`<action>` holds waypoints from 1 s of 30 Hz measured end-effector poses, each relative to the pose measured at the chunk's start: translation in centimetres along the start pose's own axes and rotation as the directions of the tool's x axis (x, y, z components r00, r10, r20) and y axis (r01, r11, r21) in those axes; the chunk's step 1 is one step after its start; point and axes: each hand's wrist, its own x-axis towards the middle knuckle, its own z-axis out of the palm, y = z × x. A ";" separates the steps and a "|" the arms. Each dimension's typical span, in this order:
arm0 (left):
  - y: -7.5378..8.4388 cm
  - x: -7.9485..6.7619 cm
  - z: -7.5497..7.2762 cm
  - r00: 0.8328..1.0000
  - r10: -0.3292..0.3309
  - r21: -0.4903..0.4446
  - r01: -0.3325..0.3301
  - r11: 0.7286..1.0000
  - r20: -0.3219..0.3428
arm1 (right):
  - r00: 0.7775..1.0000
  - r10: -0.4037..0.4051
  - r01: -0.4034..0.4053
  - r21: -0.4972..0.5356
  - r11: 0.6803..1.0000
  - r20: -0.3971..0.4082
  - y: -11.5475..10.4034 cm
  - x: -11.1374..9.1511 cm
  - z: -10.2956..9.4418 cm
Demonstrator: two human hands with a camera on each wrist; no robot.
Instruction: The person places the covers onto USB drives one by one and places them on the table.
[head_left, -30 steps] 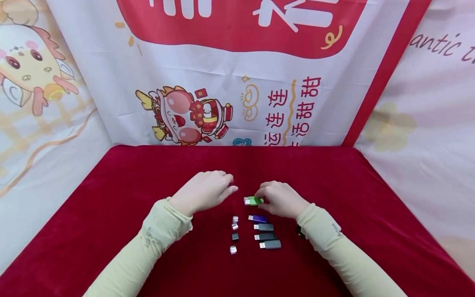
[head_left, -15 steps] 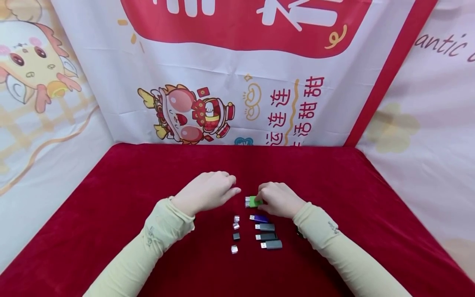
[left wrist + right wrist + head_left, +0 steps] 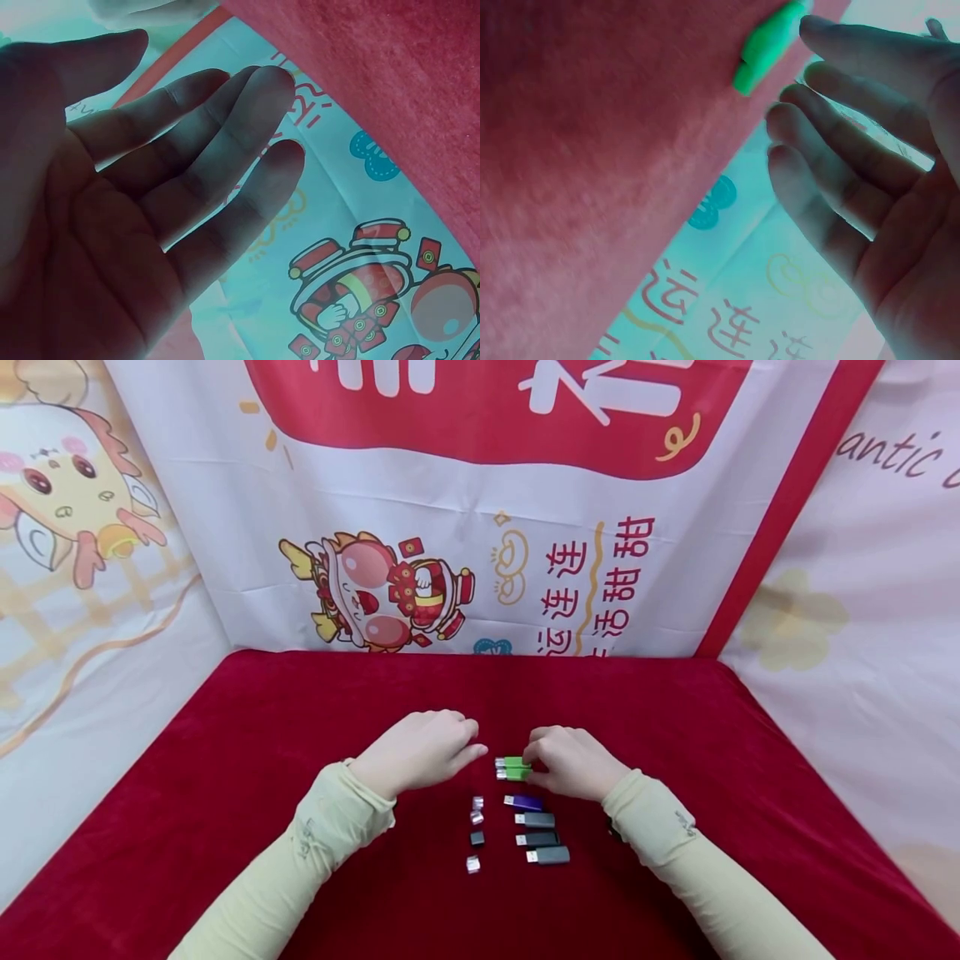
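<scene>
Two bright green USB sticks (image 3: 513, 767) lie side by side on the red cloth in the head view, their clear or silvery ends pointing left. My right hand (image 3: 568, 762) hovers at their right end. In the right wrist view that hand (image 3: 885, 172) has its fingers loosely bent, with a gap between them and the green sticks (image 3: 769, 49). Left of the sticks, my left hand (image 3: 420, 750) is held above the cloth. Its fingers (image 3: 240, 127) are relaxed and hold nothing in the left wrist view.
Nearer me lie a purple USB stick (image 3: 522, 802), a grey one (image 3: 535, 819), a black one (image 3: 537, 839) and another grey one (image 3: 549, 855). Left of them is a column of small caps, silvery ones (image 3: 472, 864) and a black one (image 3: 477, 838). A printed curtain (image 3: 412, 485) hangs behind.
My right fingertips, earlier on the green sticks, have drawn back slightly to the right. The green sticks now show more fully, side by side. My left hand stays almost in place.
</scene>
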 end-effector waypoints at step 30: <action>0.8 0.2 0.9 0.998 0.024 0.013 -0.025 1.000 0.055 | 0.985 0.070 -0.093 0.141 0.986 0.160 -1.6 -1.1 -1.4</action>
